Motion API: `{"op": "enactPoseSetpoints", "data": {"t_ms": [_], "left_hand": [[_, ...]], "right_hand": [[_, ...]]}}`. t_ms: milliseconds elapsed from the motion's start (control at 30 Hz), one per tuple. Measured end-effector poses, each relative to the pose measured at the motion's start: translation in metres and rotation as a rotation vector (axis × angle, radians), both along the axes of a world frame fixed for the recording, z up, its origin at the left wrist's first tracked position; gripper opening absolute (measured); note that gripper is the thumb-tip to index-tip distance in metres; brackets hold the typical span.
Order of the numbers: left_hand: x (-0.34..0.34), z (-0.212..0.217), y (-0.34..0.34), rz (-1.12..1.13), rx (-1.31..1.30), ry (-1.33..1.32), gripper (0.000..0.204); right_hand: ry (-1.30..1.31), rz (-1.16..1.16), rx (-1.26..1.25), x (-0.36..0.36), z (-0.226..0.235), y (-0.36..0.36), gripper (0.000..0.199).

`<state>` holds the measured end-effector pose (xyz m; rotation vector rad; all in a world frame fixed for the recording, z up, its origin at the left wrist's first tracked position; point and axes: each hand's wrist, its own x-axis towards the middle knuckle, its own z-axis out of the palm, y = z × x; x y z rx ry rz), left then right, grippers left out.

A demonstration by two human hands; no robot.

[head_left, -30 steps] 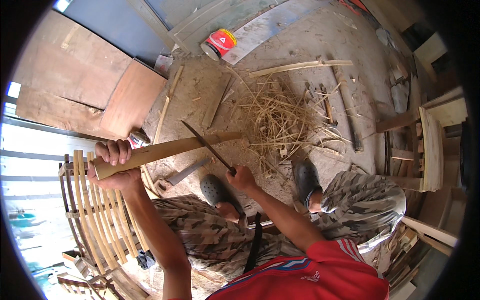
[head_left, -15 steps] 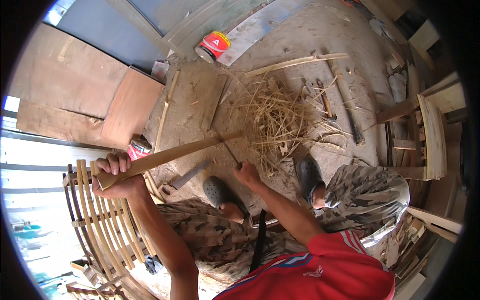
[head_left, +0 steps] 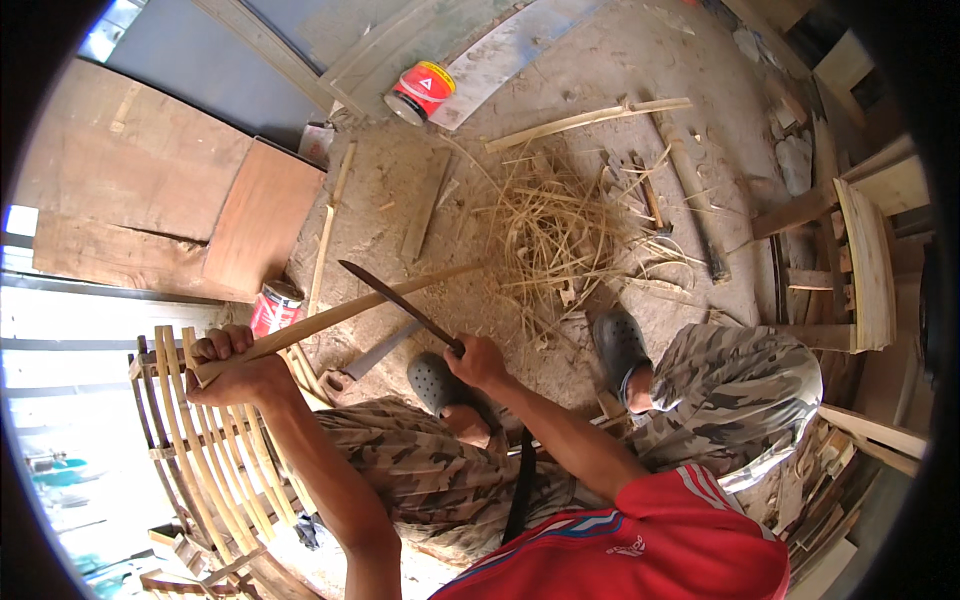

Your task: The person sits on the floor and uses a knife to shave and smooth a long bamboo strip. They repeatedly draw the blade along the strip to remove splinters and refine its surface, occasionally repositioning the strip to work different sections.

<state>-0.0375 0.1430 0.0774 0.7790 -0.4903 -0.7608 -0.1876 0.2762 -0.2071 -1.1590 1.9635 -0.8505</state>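
My left hand (head_left: 245, 375) is wrapped round the near end of a long bamboo strip (head_left: 318, 322). The strip slants away to the right over the floor, its far tip close to the pile of shavings. In my right hand (head_left: 482, 362) is the handle of a long, dark-bladed knife (head_left: 412, 312). Its blade points up and to the left and crosses over the middle of the strip. Whether blade and bamboo touch I cannot tell.
Thin bamboo shavings (head_left: 555, 225) lie heaped ahead. A handsaw (head_left: 375, 350) rests near my left shoe (head_left: 437, 383). A slatted bamboo frame (head_left: 215, 440) stands at left. Beyond are a red bucket (head_left: 422, 92) and a wooden stool-like piece (head_left: 865, 270).
My right hand has moved left and slightly nearer me, and the knife now points to the left across the strip. The strip is turned more edge-on; my left hand keeps its hold.
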Motion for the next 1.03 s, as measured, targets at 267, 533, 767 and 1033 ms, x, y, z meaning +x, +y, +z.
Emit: {"op": "enactPoseSetpoints", "data": {"t_ms": [267,533,767,1033], "left_hand": [[-0.018,0.008,-0.001,0.102,0.04,-0.018,0.037],[-0.029,0.003,-0.011,0.209,0.054,-0.074,0.038],[-0.038,-0.02,-0.022,0.299,-0.072,-0.471,0.063],[0.001,-0.053,-0.029,0.807,-0.234,-1.361,0.051]], "right_hand": [[-0.19,-0.033,0.426,-0.069,-0.051,0.019,0.038],[-0.076,0.078,-0.175,-0.006,0.036,-0.017,0.027],[-0.185,0.228,-0.288,-0.017,0.131,-0.019,0.024],[-0.22,0.33,-0.426,-0.017,0.208,-0.01,0.022]]}}
